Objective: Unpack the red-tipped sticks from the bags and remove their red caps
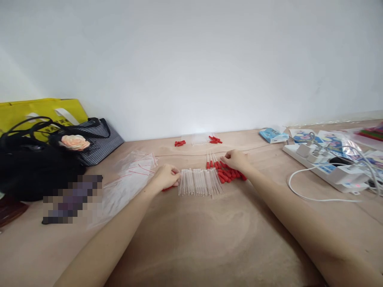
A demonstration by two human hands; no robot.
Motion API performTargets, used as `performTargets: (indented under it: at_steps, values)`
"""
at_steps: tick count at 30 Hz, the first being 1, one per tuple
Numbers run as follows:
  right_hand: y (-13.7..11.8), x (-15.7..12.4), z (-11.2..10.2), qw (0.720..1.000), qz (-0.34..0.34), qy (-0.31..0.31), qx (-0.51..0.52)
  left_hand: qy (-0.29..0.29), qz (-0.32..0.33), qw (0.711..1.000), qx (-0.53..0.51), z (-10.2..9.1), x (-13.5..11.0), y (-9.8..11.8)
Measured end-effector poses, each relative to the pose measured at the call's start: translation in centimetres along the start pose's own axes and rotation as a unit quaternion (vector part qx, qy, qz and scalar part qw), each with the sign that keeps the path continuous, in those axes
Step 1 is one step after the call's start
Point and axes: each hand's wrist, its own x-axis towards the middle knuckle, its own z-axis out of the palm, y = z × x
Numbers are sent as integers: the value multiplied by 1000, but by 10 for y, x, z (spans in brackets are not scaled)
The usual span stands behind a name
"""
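A row of thin clear tubes (200, 182) lies side by side on the table between my hands. My left hand (165, 176) is at the row's left end, its fingers curled together; what they hold, if anything, is hidden. A bit of red (167, 189) shows under that hand. My right hand (236, 160) pinches a red rubber bulb at the top of a pile of red rubber bulbs (229, 174) to the right of the tubes. Just left of its fingertips lie several droppers (212, 163), clear tubes with red bulbs on their near ends.
Clear zip bags (128, 185) spread out on the left. Near the wall lie more clear tubes (200, 140) and red bulbs (180, 143). A white power strip (329, 171) with cables and a blue packet (273, 135) are at right. A black bag (36, 167) and striped bag (98, 139) stand left.
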Motion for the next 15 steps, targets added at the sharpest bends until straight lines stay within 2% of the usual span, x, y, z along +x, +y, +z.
performTargets:
  at_steps: [3,5,8,10,12,15]
  values:
    - [-11,1,3,1000,-2,-14,-5,31,14,999,14,-2,-10,7]
    - [-17,3,6,1000,4,-28,-13,96,64,992,54,1,-18,7]
    - [-24,7,9,998,22,-49,-28,224,188,951,101,12,-30,-3]
    - [-27,11,10,997,32,-62,-37,278,275,916,94,21,-36,-14]
    - [-31,15,11,996,40,-71,-42,295,343,887,91,28,-39,-23]
    - [-37,21,12,995,48,-81,-43,300,377,870,102,32,-38,-30]
